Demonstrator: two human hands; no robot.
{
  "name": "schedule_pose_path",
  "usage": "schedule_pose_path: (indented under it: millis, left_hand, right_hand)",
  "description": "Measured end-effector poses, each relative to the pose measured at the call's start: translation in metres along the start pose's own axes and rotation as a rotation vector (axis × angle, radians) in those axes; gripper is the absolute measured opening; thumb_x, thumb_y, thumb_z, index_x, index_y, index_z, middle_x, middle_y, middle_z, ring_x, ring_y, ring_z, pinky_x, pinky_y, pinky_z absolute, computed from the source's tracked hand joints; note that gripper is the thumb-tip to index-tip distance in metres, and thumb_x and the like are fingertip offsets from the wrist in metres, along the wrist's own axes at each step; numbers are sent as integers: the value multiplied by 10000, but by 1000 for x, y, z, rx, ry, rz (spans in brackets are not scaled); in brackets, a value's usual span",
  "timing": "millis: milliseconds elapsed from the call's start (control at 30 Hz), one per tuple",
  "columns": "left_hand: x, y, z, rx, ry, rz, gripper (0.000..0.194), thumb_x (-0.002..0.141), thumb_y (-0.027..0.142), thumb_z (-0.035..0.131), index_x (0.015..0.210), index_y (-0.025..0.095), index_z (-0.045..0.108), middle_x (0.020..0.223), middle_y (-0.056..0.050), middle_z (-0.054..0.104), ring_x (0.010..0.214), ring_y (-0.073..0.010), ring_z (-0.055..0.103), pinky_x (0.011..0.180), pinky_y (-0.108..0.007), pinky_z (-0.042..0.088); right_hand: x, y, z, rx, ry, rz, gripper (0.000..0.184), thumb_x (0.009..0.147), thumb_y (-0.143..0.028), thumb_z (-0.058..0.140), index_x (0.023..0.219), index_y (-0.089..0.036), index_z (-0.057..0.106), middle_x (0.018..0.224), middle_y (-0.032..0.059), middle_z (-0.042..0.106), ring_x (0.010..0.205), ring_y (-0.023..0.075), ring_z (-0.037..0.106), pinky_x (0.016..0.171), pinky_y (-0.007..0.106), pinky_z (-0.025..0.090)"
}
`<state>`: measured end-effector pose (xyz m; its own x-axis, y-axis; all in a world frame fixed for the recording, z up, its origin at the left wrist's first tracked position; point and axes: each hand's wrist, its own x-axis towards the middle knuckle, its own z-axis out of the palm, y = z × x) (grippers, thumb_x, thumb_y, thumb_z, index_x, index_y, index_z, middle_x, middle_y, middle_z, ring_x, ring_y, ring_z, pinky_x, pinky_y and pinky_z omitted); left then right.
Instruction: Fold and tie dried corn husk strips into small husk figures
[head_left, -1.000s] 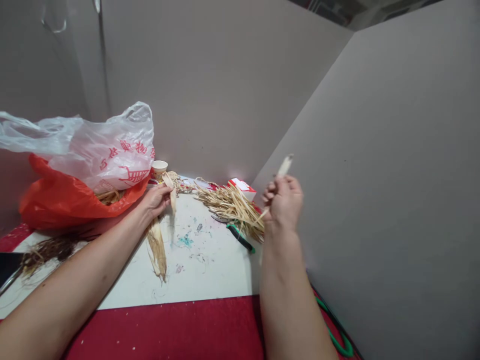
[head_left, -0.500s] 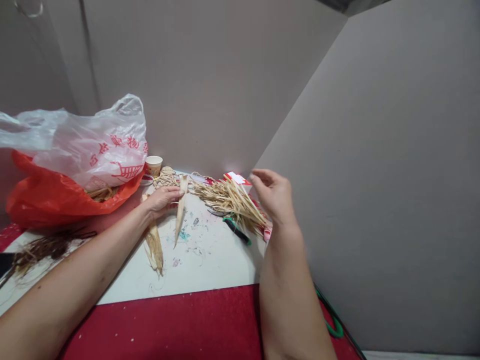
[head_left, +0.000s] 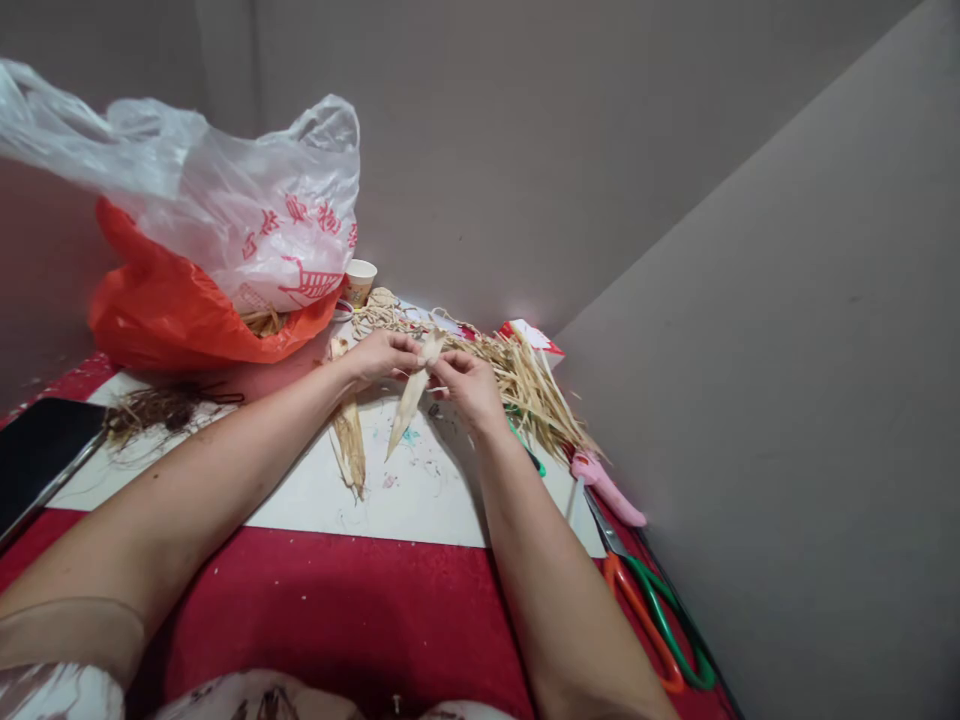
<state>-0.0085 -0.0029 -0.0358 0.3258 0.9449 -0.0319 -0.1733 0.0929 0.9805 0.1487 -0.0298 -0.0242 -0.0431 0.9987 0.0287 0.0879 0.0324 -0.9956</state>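
Note:
A pale, pointed corn husk (head_left: pixel 407 408) is held over the white board (head_left: pixel 300 505), its tip hanging down toward me. My left hand (head_left: pixel 381 358) pinches its upper part from the left. From the right, my right hand (head_left: pixel 471 385) pinches the same husk close to the left fingertips. Another dried husk (head_left: pixel 349 450) lies on the board under my left wrist. Behind my right hand is a bundle of straw-like strips (head_left: pixel 536 390), with a green-handled tool (head_left: pixel 536 460) partly hidden by my forearm.
Red and white plastic bags (head_left: pixel 202 300) stand at the left, beside a paper cup (head_left: pixel 361 280) and braided cord (head_left: pixel 379 312). Dark fibres (head_left: pixel 161 410) lie near a black flat device (head_left: pixel 45 455). At right are a pink-handled tool (head_left: pixel 611 488) and orange-and-green scissors (head_left: pixel 660 620) by the wall.
My right hand has come down and left, and now grips the husk alongside my left hand. The view has tilted down, bringing the scissors and the black device further into sight.

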Motion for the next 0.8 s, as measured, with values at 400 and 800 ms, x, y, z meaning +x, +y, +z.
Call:
schedule_pose_path:
  millis: [400, 800]
  left_hand:
    - [-6, 2, 9, 183, 62, 61, 95, 634, 104, 685, 570, 112, 615, 489, 14, 534, 434, -54, 447, 464, -193, 318]
    - [-7, 5, 14, 268, 49, 162, 77, 654, 81, 639, 592, 112, 605, 534, 23, 556, 486, -58, 477, 517, -197, 360]
  right_hand:
    - [5, 6, 0, -117, 28, -47, 168, 584, -314, 674, 604, -174, 582, 491, -13, 586, 458, 111, 540, 438, 211, 420]
    - [12, 15, -7, -325, 68, -166, 160, 620, -318, 617, 586, -169, 572, 482, -17, 573, 438, 101, 507, 448, 211, 392]
